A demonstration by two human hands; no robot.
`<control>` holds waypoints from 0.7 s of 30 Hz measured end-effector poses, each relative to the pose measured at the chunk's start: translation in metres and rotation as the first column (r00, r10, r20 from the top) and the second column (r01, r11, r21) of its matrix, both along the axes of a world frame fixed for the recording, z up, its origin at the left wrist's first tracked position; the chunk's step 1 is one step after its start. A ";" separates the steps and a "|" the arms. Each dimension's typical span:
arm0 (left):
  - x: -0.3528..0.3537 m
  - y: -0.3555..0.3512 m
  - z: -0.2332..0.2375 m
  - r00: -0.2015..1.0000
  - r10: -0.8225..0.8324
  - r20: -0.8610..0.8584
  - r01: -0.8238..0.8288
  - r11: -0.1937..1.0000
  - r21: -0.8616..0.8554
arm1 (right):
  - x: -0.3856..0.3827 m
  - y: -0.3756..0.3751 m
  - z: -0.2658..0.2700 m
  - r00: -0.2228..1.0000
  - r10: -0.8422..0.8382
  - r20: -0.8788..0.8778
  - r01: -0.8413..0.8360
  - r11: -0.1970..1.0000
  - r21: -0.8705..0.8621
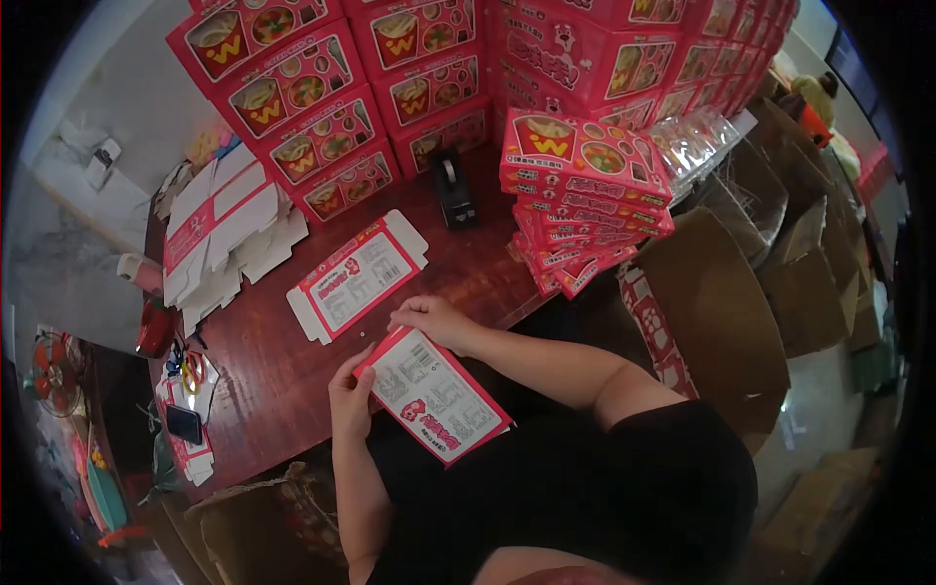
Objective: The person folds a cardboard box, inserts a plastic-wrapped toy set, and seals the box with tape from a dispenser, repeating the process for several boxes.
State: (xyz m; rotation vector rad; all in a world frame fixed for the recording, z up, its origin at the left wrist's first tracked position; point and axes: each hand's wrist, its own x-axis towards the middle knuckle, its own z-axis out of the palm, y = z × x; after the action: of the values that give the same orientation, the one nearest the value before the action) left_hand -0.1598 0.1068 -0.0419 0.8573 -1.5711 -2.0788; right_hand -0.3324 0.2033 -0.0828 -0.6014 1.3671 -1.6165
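A pink-and-white printed carton [439, 395] leans between my hands and my body, its barcode and text panel facing up. My left hand [353, 392] grips its left edge near the upper end, thumb on the edge and the other fingers partly hidden. At the upper end, my right hand [432, 322] is closed with bent fingers on the carton's end; the fingertips are partly out of sight. Just beyond my hands, a flattened carton [358, 277] of the same print lies on the table with its white end flaps spread.
Pink boxes [302, 156] are stacked high behind the table [263, 390]. A tape dispenser [451, 190] stands at the back. Flat cartons [219, 229] pile up left, finished-looking boxes [585, 185] right. A phone [183, 423] and scissors [195, 370] lie left; open cardboard boxes [712, 312] stand right.
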 end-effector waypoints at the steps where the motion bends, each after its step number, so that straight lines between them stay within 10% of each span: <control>1: 0.003 0.003 0.005 1.000 -0.020 0.005 0.020 1.000 0.024 | -0.003 0.005 0.009 0.995 0.064 -0.073 -0.063 0.998 0.016; 6: 0.013 -0.018 -0.023 0.999 0.038 0.027 -0.041 0.992 0.121 | -0.017 0.015 0.026 0.850 0.260 -0.459 -0.323 0.944 -0.063; 10: 0.017 -0.032 -0.018 0.897 0.417 -0.146 -0.386 0.901 0.199 | -0.033 0.016 0.027 0.964 0.157 0.216 -0.083 0.945 -0.317; 11: 0.016 -0.027 0.007 0.834 0.519 -0.189 -0.470 0.846 0.252 | -0.037 0.012 0.011 0.994 0.049 0.098 -0.023 0.967 -0.254; 12: 0.028 -0.048 -0.010 0.809 0.530 -0.256 -0.432 0.830 0.352 | -0.035 0.025 0.011 0.885 0.075 -0.459 -0.172 0.970 -0.173; 13: 0.030 -0.046 -0.008 0.805 0.516 -0.294 -0.404 0.839 0.365 | -0.025 0.031 0.040 0.926 0.341 -0.164 -0.359 0.928 -0.098; 15: 0.036 -0.045 -0.014 0.804 0.505 -0.313 -0.419 0.856 0.304 | -0.001 0.034 0.015 0.810 0.310 -0.498 -0.410 0.906 -0.103; 17: 0.030 -0.022 -0.007 0.856 0.445 -0.261 -0.431 0.895 0.114 | 0.025 0.032 0.017 0.969 0.230 -0.094 -0.247 0.849 -0.468; 19: 0.023 0.003 0.005 0.962 0.263 -0.081 -0.272 0.951 -0.145 | 0.025 0.019 0.026 0.887 -0.019 0.461 0.234 0.879 -0.415; 21: 0.025 -0.003 -0.003 0.956 0.292 -0.005 -0.267 0.868 -0.419 | 0.007 0.016 0.038 0.936 -0.108 0.336 0.203 0.943 -0.264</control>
State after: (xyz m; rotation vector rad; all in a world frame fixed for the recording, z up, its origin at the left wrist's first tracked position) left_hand -0.1345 0.1037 -0.0451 0.9250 -1.7164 -1.4537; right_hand -0.3258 0.2198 -0.0450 -0.3846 0.9626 -1.9721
